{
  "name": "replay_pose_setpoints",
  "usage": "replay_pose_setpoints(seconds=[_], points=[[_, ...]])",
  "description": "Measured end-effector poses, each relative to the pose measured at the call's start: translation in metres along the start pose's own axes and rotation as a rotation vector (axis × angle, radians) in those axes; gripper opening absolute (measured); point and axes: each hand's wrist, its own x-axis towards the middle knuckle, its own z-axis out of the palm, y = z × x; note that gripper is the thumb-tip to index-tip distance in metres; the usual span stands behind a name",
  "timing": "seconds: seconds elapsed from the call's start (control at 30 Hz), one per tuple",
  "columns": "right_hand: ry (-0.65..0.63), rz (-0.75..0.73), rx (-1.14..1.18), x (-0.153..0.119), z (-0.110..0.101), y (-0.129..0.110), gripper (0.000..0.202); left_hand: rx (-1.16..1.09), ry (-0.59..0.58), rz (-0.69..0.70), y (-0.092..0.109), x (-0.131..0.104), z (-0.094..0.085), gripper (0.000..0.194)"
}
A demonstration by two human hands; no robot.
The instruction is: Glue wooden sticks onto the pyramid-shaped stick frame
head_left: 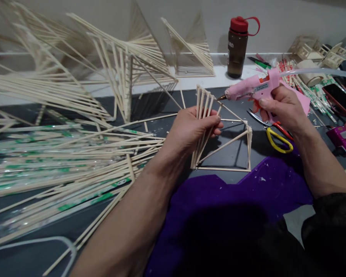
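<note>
My left hand point(192, 129) is closed around several thin wooden sticks on the left side of a small stick frame point(223, 168). The frame stands on the dark grey table, with sticks fanned upward between my thumb and fingers. In my right hand point(282, 105) is a pink hot glue gun point(253, 86), gripped by its handle with fingers at the orange trigger. Its metal nozzle points left, close to the top ends of the fanned sticks; whether it touches them I cannot tell. A clear glue stick point(317, 72) runs out of the gun's back.
Loose and wrapped chopsticks point(75, 161) cover the left side. Finished twisted stick structures point(127, 57) stand along the wall. A brown bottle point(237, 48) with a red lid is behind. Yellow-handled scissors point(279, 142), a phone point(340, 96) and a purple glue gun point(343, 138) lie right. Purple cloth point(207, 192) hangs in front.
</note>
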Motion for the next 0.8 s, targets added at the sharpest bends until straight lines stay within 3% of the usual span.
replay_pose_setpoints(seconds=[0.33,0.8], points=[[0.036,0.046,-0.004,-0.0019,0.0023,-0.0037,0.035,-0.020,-0.001,-0.012,0.0002,0.0001,-0.0001,0.015],[0.040,-0.009,-0.021,-0.0008,0.0030,0.0009,0.035,-0.021,-0.004,-0.007,0.0003,-0.0008,0.0005,0.014]])
